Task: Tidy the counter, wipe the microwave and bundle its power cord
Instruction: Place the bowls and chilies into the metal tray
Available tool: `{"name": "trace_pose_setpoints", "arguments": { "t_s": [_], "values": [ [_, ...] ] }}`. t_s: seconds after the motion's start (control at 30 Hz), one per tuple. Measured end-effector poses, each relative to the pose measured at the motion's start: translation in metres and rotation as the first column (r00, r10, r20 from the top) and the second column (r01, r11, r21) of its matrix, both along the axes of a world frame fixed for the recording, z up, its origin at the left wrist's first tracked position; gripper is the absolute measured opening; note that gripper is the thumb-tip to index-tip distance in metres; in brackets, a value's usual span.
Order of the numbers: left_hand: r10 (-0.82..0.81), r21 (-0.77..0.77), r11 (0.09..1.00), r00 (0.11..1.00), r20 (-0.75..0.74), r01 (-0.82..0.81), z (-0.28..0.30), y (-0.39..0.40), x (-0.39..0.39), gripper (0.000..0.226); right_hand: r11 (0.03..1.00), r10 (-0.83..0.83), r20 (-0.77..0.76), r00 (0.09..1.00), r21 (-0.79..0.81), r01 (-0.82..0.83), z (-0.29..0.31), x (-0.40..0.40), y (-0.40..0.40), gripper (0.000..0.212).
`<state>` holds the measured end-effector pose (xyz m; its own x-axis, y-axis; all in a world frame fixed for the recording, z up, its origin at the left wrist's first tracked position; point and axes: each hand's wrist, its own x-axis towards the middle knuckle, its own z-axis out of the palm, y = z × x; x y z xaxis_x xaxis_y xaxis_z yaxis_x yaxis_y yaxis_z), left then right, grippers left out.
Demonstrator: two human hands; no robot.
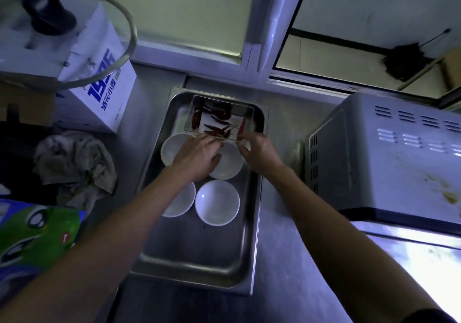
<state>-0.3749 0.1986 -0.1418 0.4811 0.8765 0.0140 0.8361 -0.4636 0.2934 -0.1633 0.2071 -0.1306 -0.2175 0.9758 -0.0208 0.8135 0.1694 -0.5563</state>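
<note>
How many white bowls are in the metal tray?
4. One bowl at upper left, one at upper right under the hands, one at lower left partly behind the left forearm, one at lower right. None seem hidden.

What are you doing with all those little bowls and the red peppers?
A person is tidying dishes in a metal tray on the counter. Both hands hold the near edge of a clear box of dried red chillies at the tray's far end: the left hand and the right hand. Four white bowls sit in the tray nearer the person. The microwave on the right has yellowish stains on top, and a crumpled cloth lies on the left.
</note>
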Motion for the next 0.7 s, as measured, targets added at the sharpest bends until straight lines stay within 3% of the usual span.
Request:
{"name": "trace_pose_setpoints", "arguments": {
  "t_s": [0.3, 0.57, 0.7],
  "values": [
    [-0.058, -0.038, 0.997, 0.997, 0.054, 0.06, 0.006, -0.074, 0.047, 0.031, 0.98, -0.084, -0.019, 0.996, -0.181, 0.079, 0.007, 0.038, -0.111, 0.03],
    [-0.098, -0.066, 0.992, 0.99, 0.098, 0.105, 0.008, -0.13, 0.106, 0.028, 0.981, -0.167, -0.017, 0.986, -0.097, 0.165, 0.006, 0.09, -0.183, 0.031],
    [-0.16, -0.066, 0.984, 0.986, 0.049, 0.163, 0.011, -0.162, 0.147, 0.028, 0.97, -0.222, -0.029, 0.975, -0.107, 0.218, 0.006, 0.133, -0.23, 0.031]
  ]
}}
